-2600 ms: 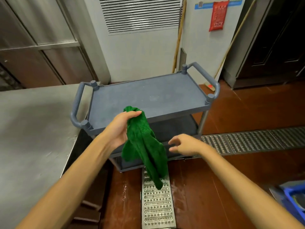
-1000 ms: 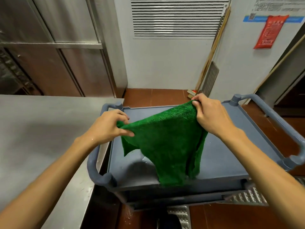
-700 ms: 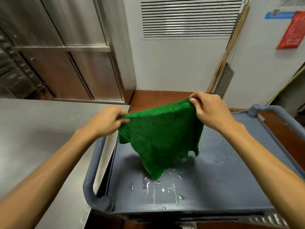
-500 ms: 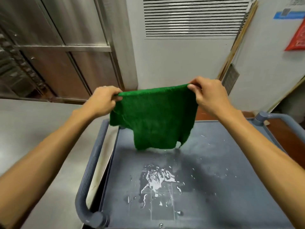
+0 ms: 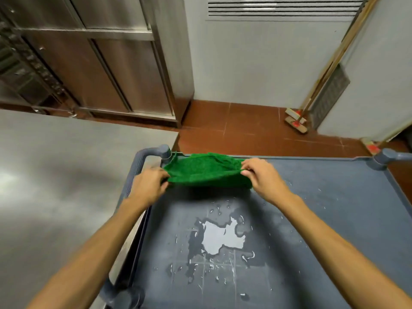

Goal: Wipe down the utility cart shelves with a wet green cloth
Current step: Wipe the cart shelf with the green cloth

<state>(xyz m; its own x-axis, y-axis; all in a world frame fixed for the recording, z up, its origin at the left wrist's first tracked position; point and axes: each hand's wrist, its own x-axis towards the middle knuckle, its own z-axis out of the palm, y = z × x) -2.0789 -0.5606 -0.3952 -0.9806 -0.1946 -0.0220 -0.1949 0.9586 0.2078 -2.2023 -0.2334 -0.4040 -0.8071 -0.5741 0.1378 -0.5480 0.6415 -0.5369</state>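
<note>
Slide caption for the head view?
Left hand and right hand hold the green cloth at the far-left corner of the top shelf; a puddle lies nearer the camera.

Stainless steel surface [image 5: 55, 186] left of left grip [image 5: 149, 186]. Steel cabinet doors [image 5: 107, 70] beyond it. Brooms [image 5: 295, 122] lean on wall, far-right of right grip [image 5: 265, 178], heads on red floor tiles [image 5: 234, 128]. Louvred vent [image 5: 283, 7] above.

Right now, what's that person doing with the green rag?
A person holds a green cloth stretched out at the far left corner of the cart's top shelf. The left hand and right hand each pinch one end. A puddle sits mid-shelf, not yet wiped up.
</note>
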